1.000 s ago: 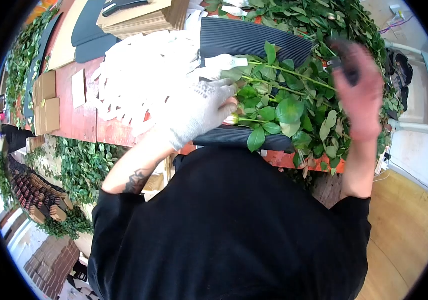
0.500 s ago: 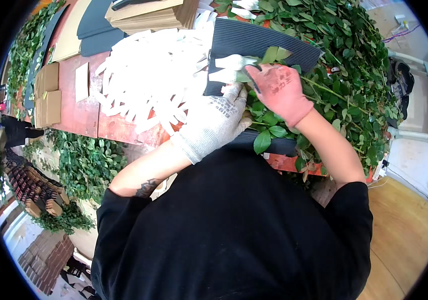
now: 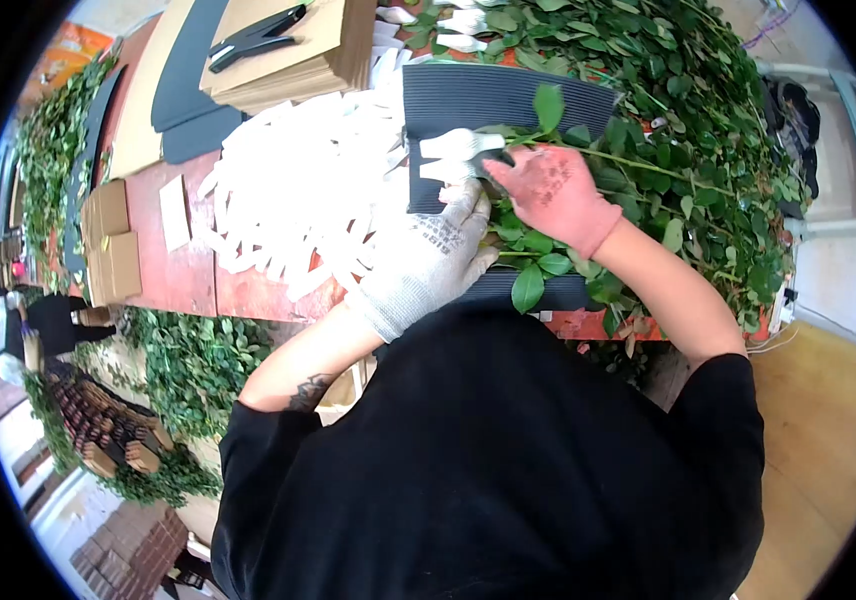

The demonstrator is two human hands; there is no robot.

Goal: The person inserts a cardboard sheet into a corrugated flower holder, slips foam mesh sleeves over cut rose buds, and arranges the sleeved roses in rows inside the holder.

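Observation:
My left hand [image 3: 428,258], in a whitish knit glove, lies over the lower flower heads at the left end of the rose stems. Its fingers are bent, and what they hold is hidden. My right hand [image 3: 554,192], in a pink glove with dark fingertips, is closed at the stems just right of the white-sleeved buds [image 3: 460,146]; what is between its fingers cannot be made out. Green rose leaves [image 3: 528,288] stick out below it. Under the flowers lies black corrugated sheet [image 3: 508,90]. White sleeves [image 3: 288,180] form a large pile left of my hands.
Cardboard sheets [image 3: 338,68] bear a black stapler-like tool [image 3: 256,40] at the upper left. Leafy stems [image 3: 688,130] cover the table's right side. Small cardboard boxes [image 3: 114,270] stand at the left edge. A person [image 3: 48,322] is at the far left.
My right hand has come in from the right side to the stems beside the buds. My left hand stays near the flower heads. The whole view has shifted slightly.

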